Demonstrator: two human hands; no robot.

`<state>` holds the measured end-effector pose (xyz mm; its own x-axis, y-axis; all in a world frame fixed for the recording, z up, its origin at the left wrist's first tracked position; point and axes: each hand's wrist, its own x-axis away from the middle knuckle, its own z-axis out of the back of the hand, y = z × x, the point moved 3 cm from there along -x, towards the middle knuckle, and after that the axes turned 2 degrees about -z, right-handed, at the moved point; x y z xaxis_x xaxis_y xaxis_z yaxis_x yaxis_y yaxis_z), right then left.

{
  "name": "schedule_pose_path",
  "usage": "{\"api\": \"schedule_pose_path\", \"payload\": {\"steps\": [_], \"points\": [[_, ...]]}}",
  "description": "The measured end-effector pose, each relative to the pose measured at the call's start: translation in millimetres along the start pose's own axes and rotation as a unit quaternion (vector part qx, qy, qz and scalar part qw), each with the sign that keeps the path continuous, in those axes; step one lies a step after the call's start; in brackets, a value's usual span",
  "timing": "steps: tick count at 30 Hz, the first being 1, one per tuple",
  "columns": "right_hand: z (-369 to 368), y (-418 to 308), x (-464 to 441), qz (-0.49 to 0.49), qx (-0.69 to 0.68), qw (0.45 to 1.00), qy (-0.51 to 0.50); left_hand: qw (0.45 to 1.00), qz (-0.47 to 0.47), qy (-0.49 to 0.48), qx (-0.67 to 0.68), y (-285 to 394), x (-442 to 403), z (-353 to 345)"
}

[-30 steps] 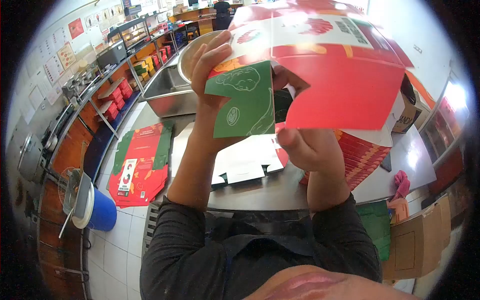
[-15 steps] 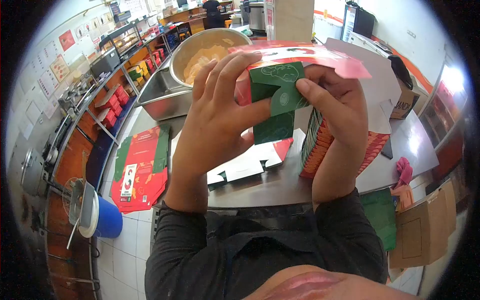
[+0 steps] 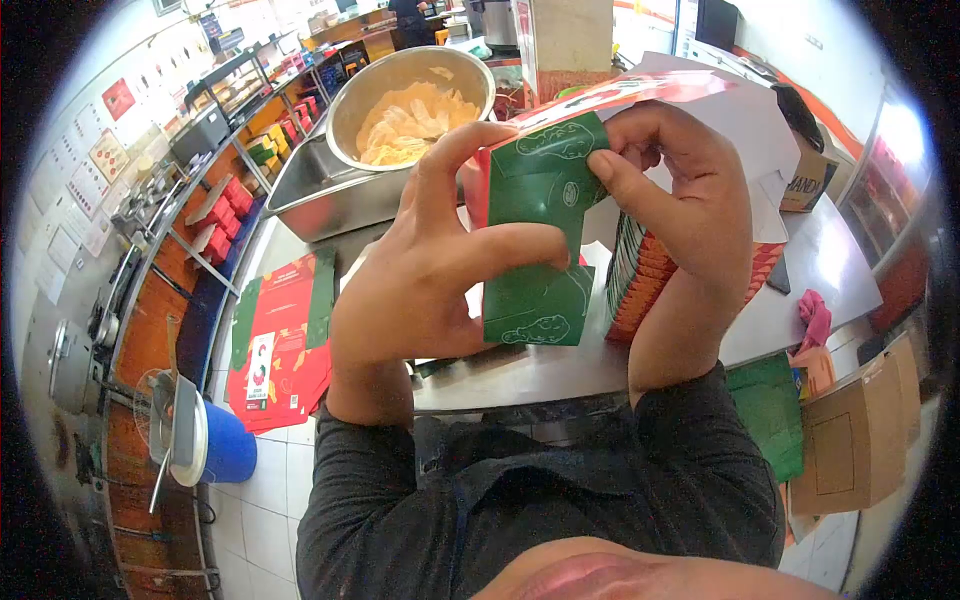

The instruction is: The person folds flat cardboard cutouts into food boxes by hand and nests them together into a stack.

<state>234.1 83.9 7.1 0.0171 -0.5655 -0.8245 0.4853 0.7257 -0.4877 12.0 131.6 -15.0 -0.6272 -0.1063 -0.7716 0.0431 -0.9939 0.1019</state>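
Note:
A red and green cardboard food box (image 3: pixel 545 190), partly folded, is held up in front of me between both hands. My left hand (image 3: pixel 415 250) grips its left side, with the index finger bent across the green side flaps and the thumb below. With thumb and curled fingers, my right hand (image 3: pixel 690 185) pinches the upper right corner of the green flap. Behind my right wrist stands a row of nested red and green boxes (image 3: pixel 640 275) on the steel table (image 3: pixel 540 385). Flat red and green box blanks (image 3: pixel 285 345) lie in a pile at the table's left.
A steel bowl of flour-like powder (image 3: pixel 410 110) rests over a rectangular metal basin (image 3: pixel 330 200). A pink cloth (image 3: pixel 814 312) lies at the right table edge. Cardboard boxes (image 3: pixel 860 430) stand lower right, a blue bucket (image 3: pixel 228 445) lower left. Another person (image 3: pixel 410 22) is far back.
The lower green flap has swung down and toward me, now showing its full face. My left index finger has bent over the flaps, and the left hand has moved slightly lower.

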Motion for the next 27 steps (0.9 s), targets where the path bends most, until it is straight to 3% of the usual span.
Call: {"api": "schedule_pose_path", "payload": {"steps": [7,9,12,16,24,27], "points": [[-8.3,-7.3,1.8,-0.032,-0.090,0.995,0.012,0.978,-0.018,0.068,-0.198,8.9,-6.0,-1.1],[-7.8,-5.2,4.5,-0.076,-0.138,0.987,-0.009,0.974,-0.039,0.100,-0.197,1.9,-6.1,-4.1],[-15.6,-6.1,-0.7,-0.027,-0.199,0.979,-0.030,0.974,-0.063,0.138,-0.171,-6.7,-3.5,-11.0],[-24.0,-1.9,-1.3,0.005,-0.175,0.984,-0.015,0.965,-0.099,0.177,-0.166,-4.7,-4.8,-10.4],[-30.2,-2.9,-2.2,-0.091,-0.264,0.957,-0.078,0.957,-0.094,0.249,-0.115,-20.6,-2.3,-10.9],[-39.2,-4.0,-1.5,0.035,-0.168,0.985,-0.022,0.960,-0.102,0.241,-0.104,-19.1,-3.9,-11.7]]}}
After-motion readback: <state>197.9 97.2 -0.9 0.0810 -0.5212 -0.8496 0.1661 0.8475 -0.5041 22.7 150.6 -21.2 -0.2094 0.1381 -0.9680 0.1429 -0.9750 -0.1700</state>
